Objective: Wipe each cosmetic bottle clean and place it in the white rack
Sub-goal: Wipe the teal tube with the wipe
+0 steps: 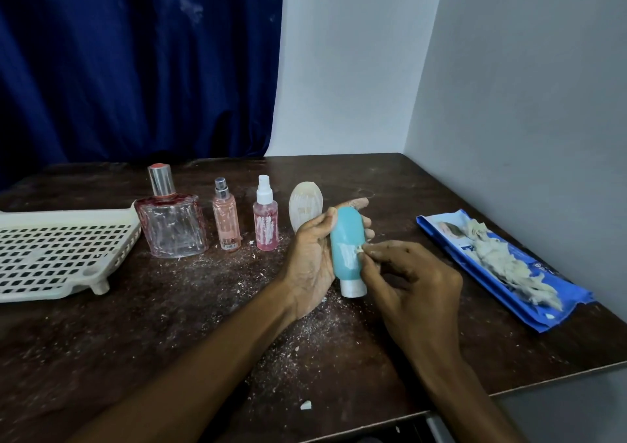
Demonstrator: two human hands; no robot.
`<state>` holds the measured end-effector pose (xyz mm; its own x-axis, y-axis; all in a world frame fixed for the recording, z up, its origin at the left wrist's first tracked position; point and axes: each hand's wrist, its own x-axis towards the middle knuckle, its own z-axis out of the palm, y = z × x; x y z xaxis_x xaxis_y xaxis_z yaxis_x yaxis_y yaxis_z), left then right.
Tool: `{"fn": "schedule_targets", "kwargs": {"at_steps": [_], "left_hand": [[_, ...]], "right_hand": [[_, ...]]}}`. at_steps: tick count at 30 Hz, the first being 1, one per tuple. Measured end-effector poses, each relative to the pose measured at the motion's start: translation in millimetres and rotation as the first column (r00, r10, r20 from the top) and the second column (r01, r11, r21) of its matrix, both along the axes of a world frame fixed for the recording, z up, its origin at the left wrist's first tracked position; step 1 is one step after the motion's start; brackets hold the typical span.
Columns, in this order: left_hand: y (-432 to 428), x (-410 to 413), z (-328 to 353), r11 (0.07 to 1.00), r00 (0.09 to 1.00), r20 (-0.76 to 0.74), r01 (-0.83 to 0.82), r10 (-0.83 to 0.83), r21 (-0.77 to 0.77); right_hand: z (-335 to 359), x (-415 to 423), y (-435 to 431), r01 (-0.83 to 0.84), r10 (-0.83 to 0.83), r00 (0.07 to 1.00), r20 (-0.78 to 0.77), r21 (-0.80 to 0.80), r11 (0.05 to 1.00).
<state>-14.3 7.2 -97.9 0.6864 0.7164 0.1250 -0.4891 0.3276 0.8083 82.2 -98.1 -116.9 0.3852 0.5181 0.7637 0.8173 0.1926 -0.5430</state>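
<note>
Teal plastic, smooth and oval in outline, forms the teal bottle (345, 239), which you hold near the middle of the table (135, 324) with its white cap (354, 288) pointing down. Your left hand (310, 266) cradles it, thumb curled over the upper left shoulder and fingers wrapped behind, their tips showing on the right edge. Your right hand (412, 286) pinches a small white wipe scrap (358, 248) between thumb and forefinger and presses it against the bottle's front, beside a pale smear. Whether the cap touches the tabletop cannot be told.

Behind your left hand stands a cream ribbed bottle (303, 210), rounded at the top. To its left, in a row: a pink spray bottle (265, 222) with a white nozzle and whitish streaks, a slim pink bottle (225, 220) with a silver sprayer, and a broad clear glass perfume bottle (171, 227) with a metallic cap.

At the far left lies the white rack (64, 252), perforated plastic on short feet, holding no bottles. The dark wooden table is dusted with white crumbs and flakes. On the right, well apart from the bottles, a glossy blue packet (563, 302) carries a heap of crumpled, soiled wipes (509, 263). A dark blue curtain (135, 62) hangs behind.
</note>
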Motion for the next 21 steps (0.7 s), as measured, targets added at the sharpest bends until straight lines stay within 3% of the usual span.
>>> {"fn": "schedule_targets", "kwargs": {"at_steps": [8, 21], "left_hand": [[0.7, 0.0, 1.0, 1.000, 1.000, 0.002, -0.004, 0.004, 0.003], [2.8, 0.8, -2.0, 0.999, 0.999, 0.000, -0.045, 0.045, -0.025]], "right_hand": [[2.8, -1.6, 4.2, 0.002, -0.001, 1.000, -0.007, 0.039, 0.999], [0.4, 0.3, -5.2, -0.019, 0.020, 0.999, 0.035, -0.041, 0.999]]}}
